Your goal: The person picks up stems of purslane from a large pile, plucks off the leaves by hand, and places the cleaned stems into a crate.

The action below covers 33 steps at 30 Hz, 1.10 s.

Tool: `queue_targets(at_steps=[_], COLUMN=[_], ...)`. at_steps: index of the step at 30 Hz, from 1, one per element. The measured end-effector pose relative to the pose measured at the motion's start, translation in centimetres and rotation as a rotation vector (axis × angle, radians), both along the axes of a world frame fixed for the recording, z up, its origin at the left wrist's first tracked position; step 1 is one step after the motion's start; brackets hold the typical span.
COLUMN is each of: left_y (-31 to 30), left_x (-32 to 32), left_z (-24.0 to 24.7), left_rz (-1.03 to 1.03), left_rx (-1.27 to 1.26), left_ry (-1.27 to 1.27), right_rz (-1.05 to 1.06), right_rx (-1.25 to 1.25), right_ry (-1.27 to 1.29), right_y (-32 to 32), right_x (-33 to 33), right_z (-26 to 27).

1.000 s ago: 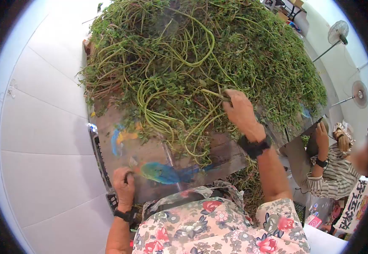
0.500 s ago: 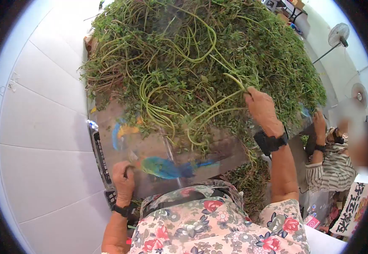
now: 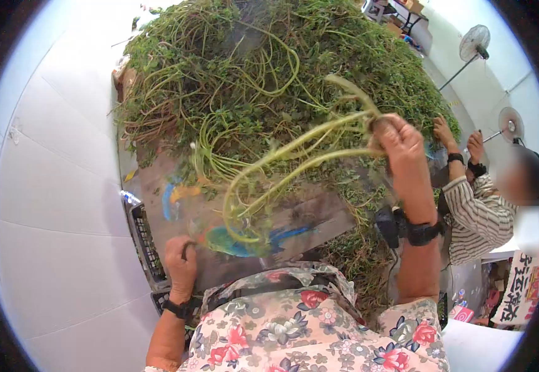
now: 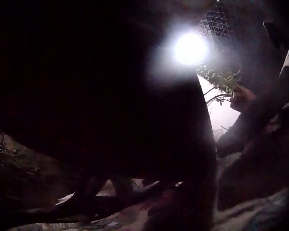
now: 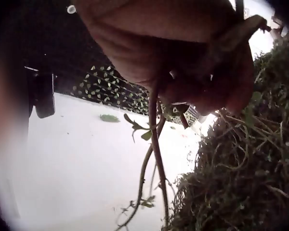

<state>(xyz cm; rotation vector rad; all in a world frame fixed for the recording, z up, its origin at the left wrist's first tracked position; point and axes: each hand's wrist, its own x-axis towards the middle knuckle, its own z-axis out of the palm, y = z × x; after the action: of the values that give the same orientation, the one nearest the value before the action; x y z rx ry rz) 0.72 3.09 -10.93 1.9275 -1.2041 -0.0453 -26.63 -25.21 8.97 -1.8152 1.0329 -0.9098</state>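
Note:
In the head view my right hand (image 3: 399,139) grips a few long, thick green plant stems (image 3: 319,130) in curled fingers. They are raised over the near side of the table, looping left with thin leafy ends. The right wrist view shows the same stems (image 5: 157,149) hanging below the fist, with small leaves on them. A big heap of leafy stems (image 3: 350,62) covers most of the table (image 3: 319,214). My left hand (image 3: 179,263) rests at the table's near left edge, fingers loosely curled, nothing showing in it. The left wrist view is mostly dark.
Another person in a striped shirt (image 3: 480,217) works at the right side of the heap. More stems (image 3: 356,266) lie below the table's near edge. A black crate (image 3: 142,232) stands by the left edge, beside a white wall (image 3: 59,186). Two fans (image 3: 474,42) stand at the right.
My right hand has moved right, lifting the stems out of the heap; their trailing ends now swing over the near tabletop. My left hand has stayed at the table edge.

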Motion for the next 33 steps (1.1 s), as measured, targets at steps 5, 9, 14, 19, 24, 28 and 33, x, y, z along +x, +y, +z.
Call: queue_targets(at_steps=[5,9,14,19,24,28,33], left_y=[0.1,0.0,0.0,-1.1,-7.0,-10.2,-12.1], left_x=[0.1,0.2,0.6,-0.8,-3.6,-4.7,-4.5], left_z=[0.3,0.2,-0.2,3.2,5.9,6.6,5.3], left_rz=[-0.033,-0.017,-0.054,-0.021,-0.211,-0.280,-0.242], left_rx=[-0.040,-0.034,-0.005,0.187,0.166,0.138,0.055], left_ry=[0.011,0.048,0.001,0.450,0.768,0.794,1.432], right_rz=[-0.194,-0.216,-0.025,0.272,0.385,0.567,0.676], right_rx=[0.096,-0.011,0.140,0.806,0.739,0.730,0.274], right_ry=[-0.364,-0.580,-0.287,-0.410,-0.281,-0.214,0.089], right_y=[-1.3,-1.4,0.3,3.1,5.9,8.3,7.5], right_x=[-1.8,-1.5,2.6,7.3,9.7,10.1,8.7], right_z=[2.6,2.7,-5.3,-10.6,-11.4,-11.0,-12.6])
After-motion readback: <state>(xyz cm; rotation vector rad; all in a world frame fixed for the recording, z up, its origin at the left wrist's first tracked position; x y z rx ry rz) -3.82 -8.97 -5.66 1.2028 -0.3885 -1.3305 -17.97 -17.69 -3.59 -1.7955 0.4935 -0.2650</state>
